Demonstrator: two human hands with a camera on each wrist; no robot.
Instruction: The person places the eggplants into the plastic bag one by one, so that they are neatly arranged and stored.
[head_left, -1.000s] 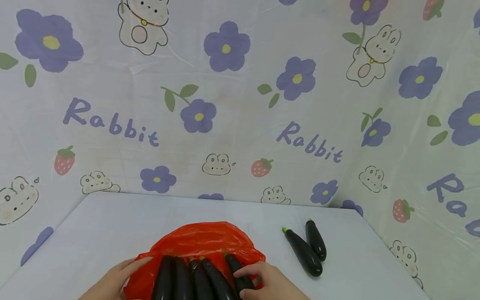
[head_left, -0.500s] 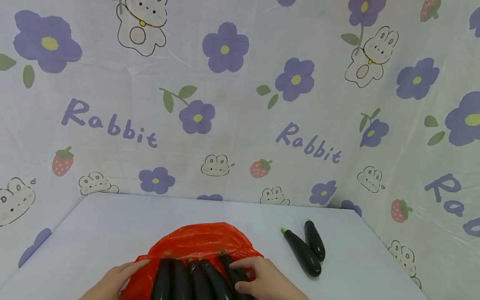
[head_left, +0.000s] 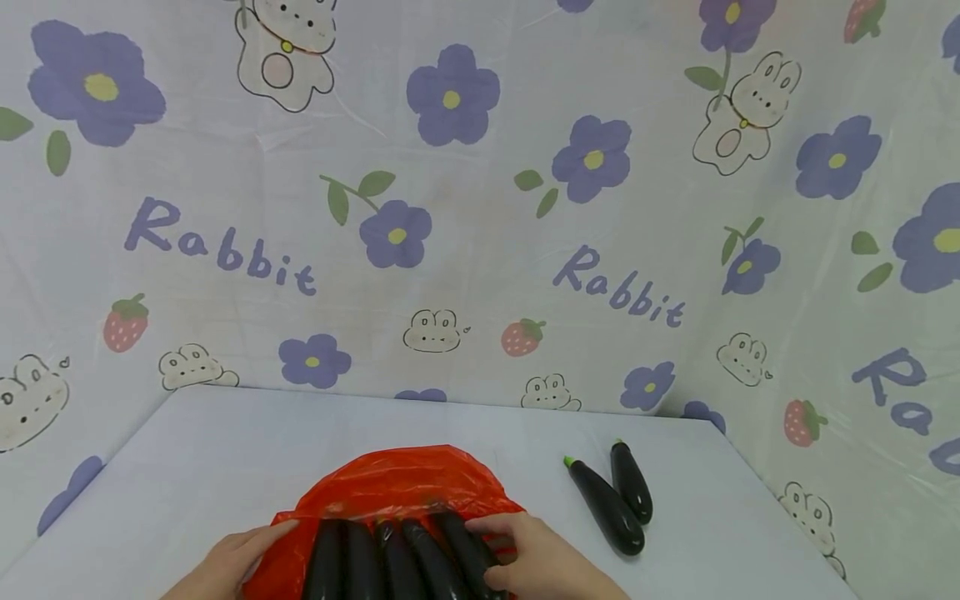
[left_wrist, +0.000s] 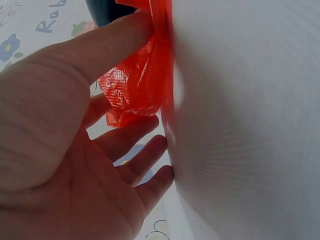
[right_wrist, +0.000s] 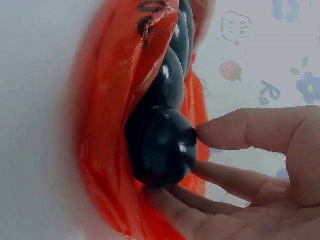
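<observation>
Low in the head view lies a red plastic bag (head_left: 420, 467), with several dark eggplants (head_left: 363, 562) side by side at its mouth, their far ends under the film. My right hand (head_left: 543, 558) holds the rightmost eggplant (head_left: 467, 550). The right wrist view shows thumb and fingers around its rounded end (right_wrist: 162, 147), which sits against the other eggplants. At the bag's left side is my left hand (head_left: 232, 562). In the left wrist view its thumb is at the bag's bunched edge (left_wrist: 132, 90), film between thumb and index finger, while other fingertips touch the white surface.
Two more eggplants (head_left: 607, 508) (head_left: 632, 483) lie together on the white table (head_left: 712, 517), right of the bag. Behind the table hangs a sheet (head_left: 480, 250) printed with rabbits, flowers and strawberries.
The rightmost eggplant has slid farther into the bag, its green stem now under the red film. My right hand has followed it slightly. The left hand has barely moved.
</observation>
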